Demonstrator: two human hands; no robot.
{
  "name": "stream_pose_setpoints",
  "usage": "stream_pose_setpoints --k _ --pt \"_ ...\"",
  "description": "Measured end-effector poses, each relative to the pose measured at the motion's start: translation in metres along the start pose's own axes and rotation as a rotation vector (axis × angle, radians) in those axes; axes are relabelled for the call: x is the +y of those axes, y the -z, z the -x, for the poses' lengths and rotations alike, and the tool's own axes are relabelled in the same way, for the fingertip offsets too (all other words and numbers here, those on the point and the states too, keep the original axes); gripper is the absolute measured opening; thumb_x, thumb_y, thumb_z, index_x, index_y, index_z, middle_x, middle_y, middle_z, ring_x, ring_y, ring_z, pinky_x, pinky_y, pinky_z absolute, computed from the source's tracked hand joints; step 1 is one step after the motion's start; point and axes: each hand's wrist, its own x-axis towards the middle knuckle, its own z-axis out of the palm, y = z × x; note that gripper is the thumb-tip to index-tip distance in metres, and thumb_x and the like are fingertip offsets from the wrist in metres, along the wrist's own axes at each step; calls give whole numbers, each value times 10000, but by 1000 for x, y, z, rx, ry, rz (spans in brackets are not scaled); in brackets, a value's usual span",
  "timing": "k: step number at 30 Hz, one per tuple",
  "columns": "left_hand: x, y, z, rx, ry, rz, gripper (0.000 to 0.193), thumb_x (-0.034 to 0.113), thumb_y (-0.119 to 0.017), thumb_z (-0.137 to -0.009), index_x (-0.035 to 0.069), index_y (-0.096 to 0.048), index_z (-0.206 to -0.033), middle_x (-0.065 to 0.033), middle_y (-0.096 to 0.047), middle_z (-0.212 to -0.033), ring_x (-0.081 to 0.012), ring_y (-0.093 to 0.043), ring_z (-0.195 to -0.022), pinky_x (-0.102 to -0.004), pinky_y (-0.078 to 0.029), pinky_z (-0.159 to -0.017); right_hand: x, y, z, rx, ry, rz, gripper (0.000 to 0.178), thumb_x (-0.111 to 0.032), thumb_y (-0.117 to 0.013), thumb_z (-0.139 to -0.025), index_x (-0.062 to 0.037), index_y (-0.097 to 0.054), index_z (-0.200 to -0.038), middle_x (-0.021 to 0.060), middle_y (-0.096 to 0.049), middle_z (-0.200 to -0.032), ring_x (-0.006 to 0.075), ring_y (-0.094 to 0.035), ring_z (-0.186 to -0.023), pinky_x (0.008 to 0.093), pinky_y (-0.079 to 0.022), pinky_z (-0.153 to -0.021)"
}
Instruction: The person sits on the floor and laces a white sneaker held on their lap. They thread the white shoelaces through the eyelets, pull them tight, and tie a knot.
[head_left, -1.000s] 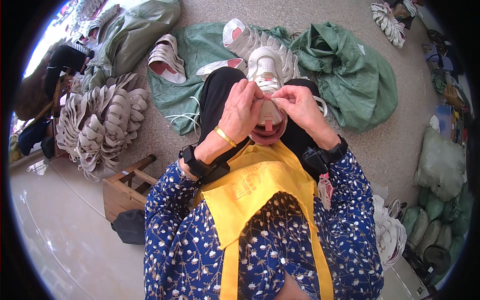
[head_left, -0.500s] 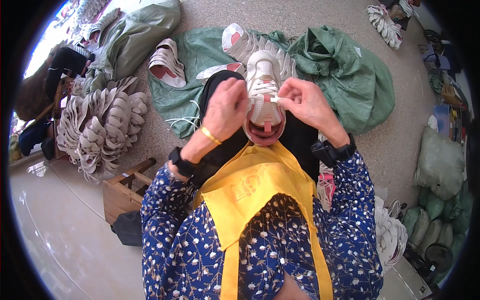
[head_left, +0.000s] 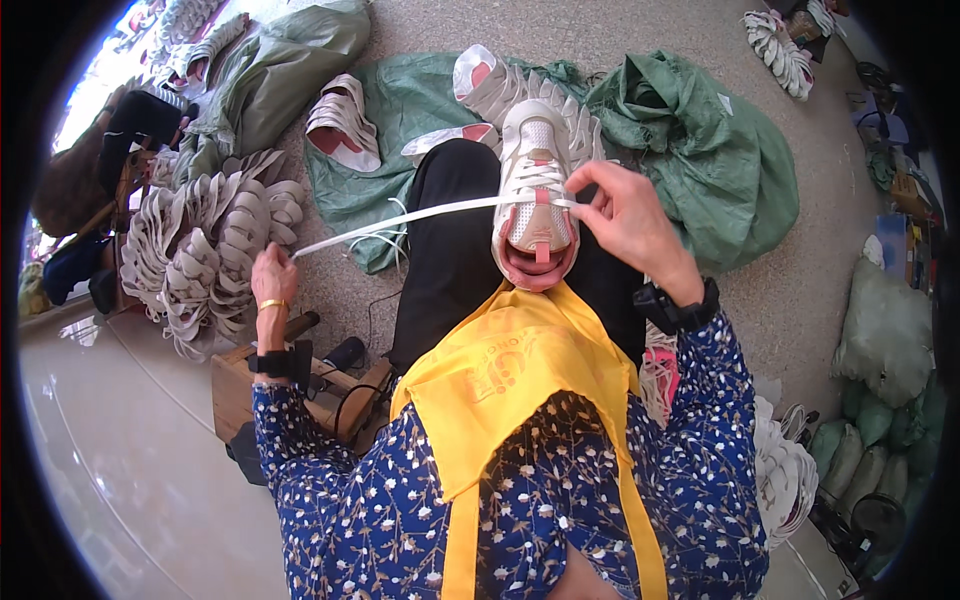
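A white and pink sneaker point(head_left: 533, 115) rests between my knees, its heel opening toward me. White lacing crosses its tongue. A long flat white shoelace point(head_left: 400, 217) runs taut from the shoe's upper eyelets out to the left. My left hand point(head_left: 272, 278) is closed on its far end, well away from the shoe. Close against the shoe's right side, my right hand point(head_left: 630, 220) has thumb and finger bent around a short bit of lace beside the tongue.
Strung bundles of pale shoe uppers point(head_left: 190, 250) lie on the floor at left. More uppers point(head_left: 342, 122) rest on a green sheet point(head_left: 420, 90) ahead. A full green sack point(head_left: 700, 160) stands at right. Near my left elbow is a wooden stool point(head_left: 240, 390).
My left hand has swung from the shoe far out to the left and toward me, drawing the shoelace out straight. My right hand stays beside the shoe.
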Motion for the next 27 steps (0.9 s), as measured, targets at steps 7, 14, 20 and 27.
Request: stream_pose_setpoints --k 7,14,20,27 --pt "162 39 24 70 -351 612 297 26 -761 -788 7 -589 -1029 -144 -633 -1003 -368 -611 -950 -450 -512 -830 25 -23 31 153 117 271 142 3 -616 -904 -9 -615 -1046 188 -678 -944 388 -673 -861 449 -536 -719" --pt "290 71 41 108 -891 622 244 -9 -723 -793 27 -604 -1003 -128 -625 -978 -354 -577 -940 -425 -489 -831 20 -18 33 292 111 233 70 1 -643 -909 1 -643 -979 183 -673 -908 388 -668 -819 439 -534 -695" --pt "301 61 24 171 -944 509 120 13 -672 -844 32 -559 -881 -125 -545 -811 -343 -532 -814 -429 -457 -738 22 -18 38 249 127 226 75 8 -651 -900 -1 -641 -974 178 -666 -891 381 -665 -805 432 -535 -680" --pt "282 75 18 35 -991 499 132 52 -680 -844 34 -550 -858 -99 -551 -793 -316 -538 -803 -421 -457 -744 25 -1 36 343 116 280 77 8 -661 -898 -7 -658 -973 162 -683 -908 366 -678 -815 412 -539 -706"
